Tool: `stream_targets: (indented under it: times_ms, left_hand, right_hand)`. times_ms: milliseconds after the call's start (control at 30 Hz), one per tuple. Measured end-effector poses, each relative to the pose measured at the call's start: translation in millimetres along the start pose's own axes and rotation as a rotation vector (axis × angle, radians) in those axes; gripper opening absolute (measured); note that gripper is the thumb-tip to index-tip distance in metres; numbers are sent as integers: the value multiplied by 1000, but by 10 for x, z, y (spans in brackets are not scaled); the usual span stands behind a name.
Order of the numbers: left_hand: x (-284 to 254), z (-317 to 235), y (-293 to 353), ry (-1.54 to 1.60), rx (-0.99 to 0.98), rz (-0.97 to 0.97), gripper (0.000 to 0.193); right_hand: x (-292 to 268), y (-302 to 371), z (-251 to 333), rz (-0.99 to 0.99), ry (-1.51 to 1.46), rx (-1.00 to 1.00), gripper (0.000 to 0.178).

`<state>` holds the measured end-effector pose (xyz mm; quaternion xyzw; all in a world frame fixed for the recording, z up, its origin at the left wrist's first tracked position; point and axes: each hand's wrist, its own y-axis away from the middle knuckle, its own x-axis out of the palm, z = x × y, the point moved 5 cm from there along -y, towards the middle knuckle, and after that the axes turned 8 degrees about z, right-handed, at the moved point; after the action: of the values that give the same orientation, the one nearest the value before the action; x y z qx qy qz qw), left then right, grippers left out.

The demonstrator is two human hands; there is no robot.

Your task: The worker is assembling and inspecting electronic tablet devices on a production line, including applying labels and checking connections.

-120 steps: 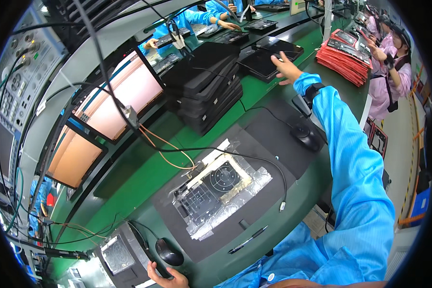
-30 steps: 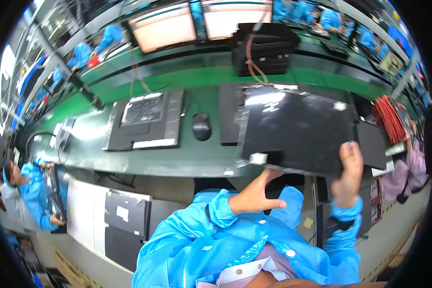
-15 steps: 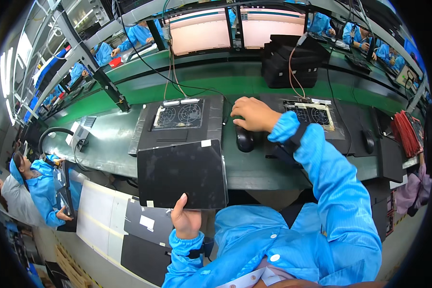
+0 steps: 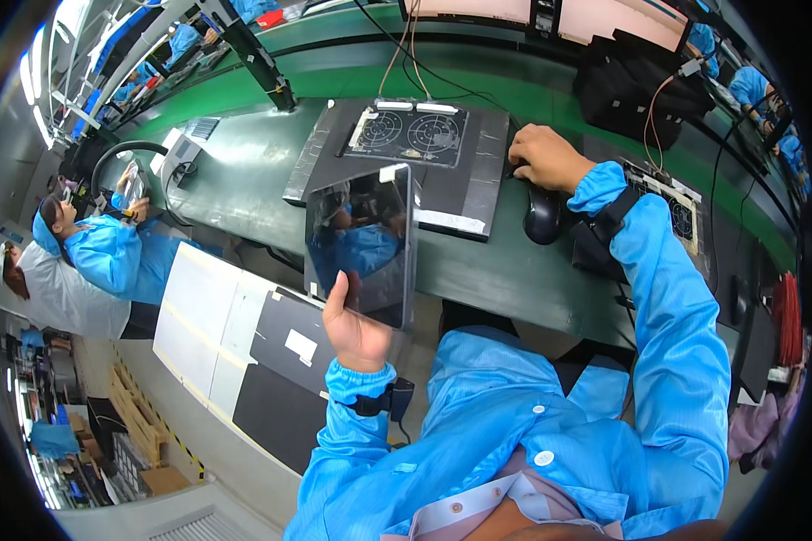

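Note:
A dark tablet [image 4: 370, 234] with a glossy screen stands tilted in my left hand [image 4: 356, 329]. The thumb lies on its front, while the other fingers are hidden behind it. A white tab sticks to its top edge. My right hand [image 4: 550, 160] is above the bench at the far end of a black computer mouse [image 4: 542, 216]. Its fingers are bent and drawn together around something small and dark that I cannot make out. Left of it lies a black board [image 4: 474, 180] bearing a panel with two circular patterns [image 4: 406, 133].
The green bench [image 4: 487, 279] runs across the view. A stack of black cases [image 4: 632, 95] stands behind my right hand, near hanging cables. At left are a white box with a bent black arm [image 4: 182, 153], a table with white and black boards [image 4: 212, 307], and a person in blue [image 4: 117, 252].
The tablet has turned from nearly flat to steeply tilted, its screen now showing a reflection. My view has shifted left and down. My right hand stays by the mouse.

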<state>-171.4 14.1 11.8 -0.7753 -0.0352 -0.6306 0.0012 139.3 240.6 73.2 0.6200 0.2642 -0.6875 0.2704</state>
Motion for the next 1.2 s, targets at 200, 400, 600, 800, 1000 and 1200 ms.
stream_targets:
  times_ms: [200,400,600,800,1000,1200]
  left_hand:
    - [84,16,-137,-20,-38,1,22]
    - [115,193,-295,-13,-63,151,29]
    - [93,309,-341,-94,-72,145,31]
    - [33,348,-302,-107,-64,141,32]
    - [67,376,-288,-134,-47,91,34]
    - [157,373,-310,-242,-35,69,31]
  right_hand:
    - [-381,194,266,8,-272,156,22]
    - [-764,642,1309,-454,-489,-214,23]
    - [-640,703,1409,-534,-469,-204,21]
    - [-531,704,1396,-520,-468,-200,20]
    - [-549,696,1401,-458,-454,-188,20]
    - [-514,662,1365,-385,-414,-213,20]
